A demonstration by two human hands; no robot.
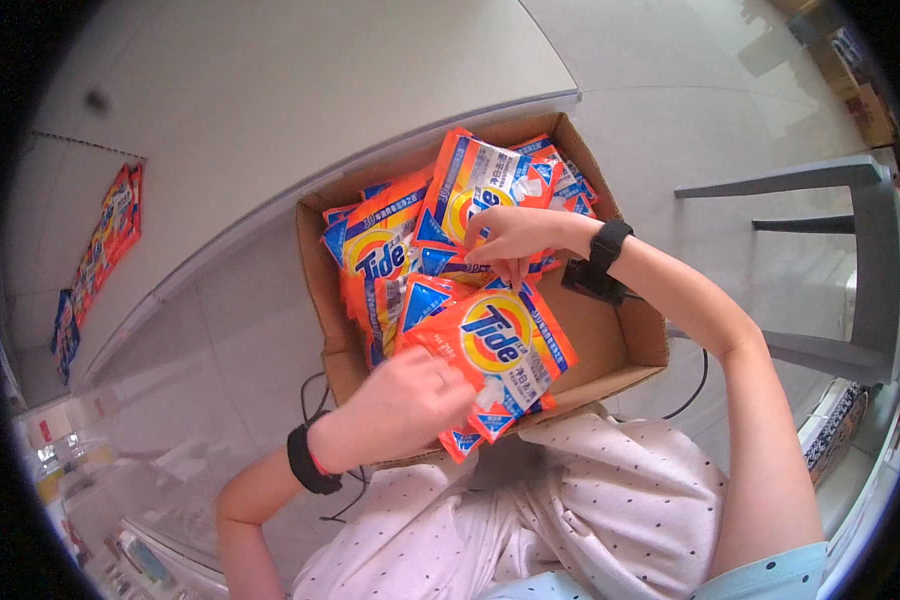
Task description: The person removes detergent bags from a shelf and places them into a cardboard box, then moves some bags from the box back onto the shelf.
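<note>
An open cardboard box (607, 330) in front of me holds several orange Tide laundry detergent packets (379, 251). One Tide packet (506, 352) is tilted over the box's near side, with other packets partly hidden under it. My left hand (405, 394), slightly blurred, is curled around this packet's left edge; its fingertips are hard to make out. Over the middle of the box, my right hand (514, 236) reaches down, its fingertips pinching the same packet's upper corner. Another Tide packet (487, 184) lies just beyond the right hand, on the pile.
A white table (345, 82) stands along the box's far side. More detergent packets (109, 232) show past its left edge. To the right is a grey chair (870, 270). A black cable (694, 394) runs beside the box. Several small goods (139, 555) sit at lower left.
</note>
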